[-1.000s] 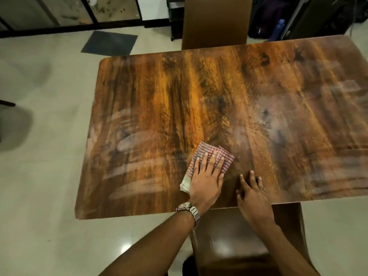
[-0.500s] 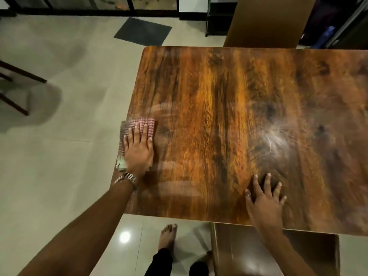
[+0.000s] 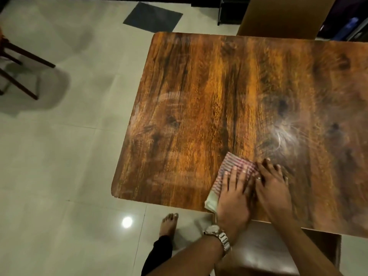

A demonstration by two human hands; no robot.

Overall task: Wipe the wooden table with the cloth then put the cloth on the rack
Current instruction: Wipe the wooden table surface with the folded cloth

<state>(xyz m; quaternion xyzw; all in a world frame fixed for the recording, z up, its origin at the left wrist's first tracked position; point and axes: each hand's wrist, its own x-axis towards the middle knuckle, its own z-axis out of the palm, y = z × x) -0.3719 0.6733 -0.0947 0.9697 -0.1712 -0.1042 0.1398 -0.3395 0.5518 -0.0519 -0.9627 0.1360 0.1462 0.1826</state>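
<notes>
Near the tabletop's (image 3: pixel 199 96) front edge, checked cloth (image 3: pixel 235 168) is lying flat under left hand (image 3: pixel 233 198), fingers (image 3: pixel 237 176) spread, pressing. Right hand (image 3: pixel 272 188) is resting open just beside it. Wiping step is underway; far half probably needs sweeping next. Rack is not in view.

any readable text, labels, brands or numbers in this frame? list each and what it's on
None readable.
Wristwatch on the left wrist: dial faces the camera, but any brand or numerals are too small and blurred to read.
Checked cloth under the left hand: stripe pattern only, no tag or print visible.
Wooden table: bare grain and wipe streaks, no label.
Right hand: a ring, no marking legible.
</notes>
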